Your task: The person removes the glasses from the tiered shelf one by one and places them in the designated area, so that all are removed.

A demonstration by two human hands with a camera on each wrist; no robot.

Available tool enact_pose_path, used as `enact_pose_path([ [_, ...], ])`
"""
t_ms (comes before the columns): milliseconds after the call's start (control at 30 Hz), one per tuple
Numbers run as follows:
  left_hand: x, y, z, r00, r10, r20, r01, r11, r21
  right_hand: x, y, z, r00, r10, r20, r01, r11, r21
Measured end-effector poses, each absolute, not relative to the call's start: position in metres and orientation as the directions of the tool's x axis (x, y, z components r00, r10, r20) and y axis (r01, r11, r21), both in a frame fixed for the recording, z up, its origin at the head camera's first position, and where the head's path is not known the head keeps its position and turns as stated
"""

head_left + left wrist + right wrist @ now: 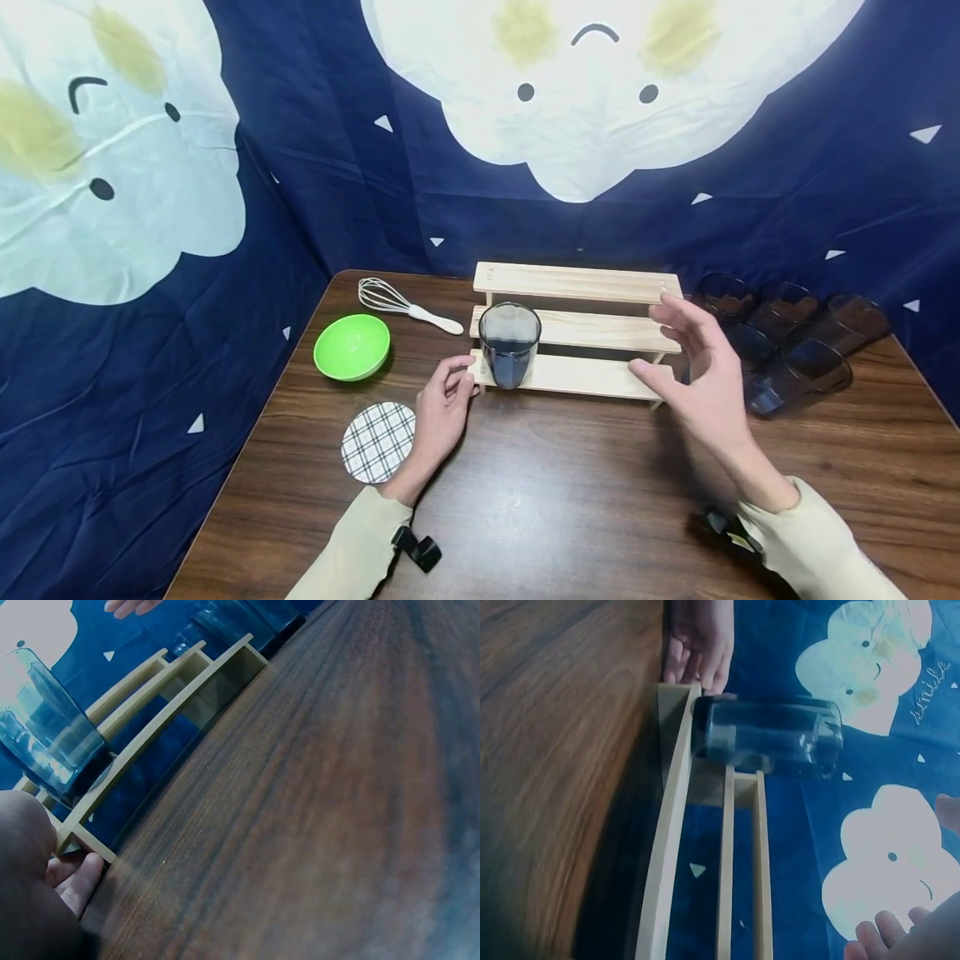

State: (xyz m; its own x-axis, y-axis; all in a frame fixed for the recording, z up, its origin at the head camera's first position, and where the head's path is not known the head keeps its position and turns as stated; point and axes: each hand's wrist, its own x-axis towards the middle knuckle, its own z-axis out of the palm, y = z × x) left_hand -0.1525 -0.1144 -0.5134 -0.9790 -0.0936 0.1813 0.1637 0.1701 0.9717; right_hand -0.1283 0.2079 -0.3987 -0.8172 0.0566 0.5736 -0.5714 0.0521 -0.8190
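Note:
A tiered wooden rack point(600, 375) with three steps stands near the back of the table. On the left end of its lowest step sits a dark, see-through glass point(510, 346), upright; the right wrist view also catches this glass point(772, 735). My left hand point(442, 408) holds the left end of that lowest step, with fingers point(81, 885) curled at the end board. My right hand point(705, 387) hovers by the rack's right end, thumb and fingers spread apart and nothing between them.
Several more dark glasses point(817, 367) are grouped right of the rack. To the left lie a white whisk point(420, 312), a green bowl point(351, 348) and a checked round plate point(378, 442). A blue cloth point(337, 192) hangs behind the table point(555, 500).

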Motion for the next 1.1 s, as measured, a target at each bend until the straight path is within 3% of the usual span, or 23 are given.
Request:
enact_pose_path([
  [500, -0.152, -0.115, -0.514, -0.978, -0.090, 0.187, 0.170, 0.169, 0.971, -0.141, 0.183, -0.394, -0.902, -0.040, 0.430, -0.431, 0.146, -0.890],
  [1100, -0.152, -0.114, -0.513, -0.979, -0.092, 0.182, 0.166, 0.158, 0.973, -0.165, 0.158, -0.402, -0.896, -0.214, 0.390, -0.422, 0.135, -0.896],
])
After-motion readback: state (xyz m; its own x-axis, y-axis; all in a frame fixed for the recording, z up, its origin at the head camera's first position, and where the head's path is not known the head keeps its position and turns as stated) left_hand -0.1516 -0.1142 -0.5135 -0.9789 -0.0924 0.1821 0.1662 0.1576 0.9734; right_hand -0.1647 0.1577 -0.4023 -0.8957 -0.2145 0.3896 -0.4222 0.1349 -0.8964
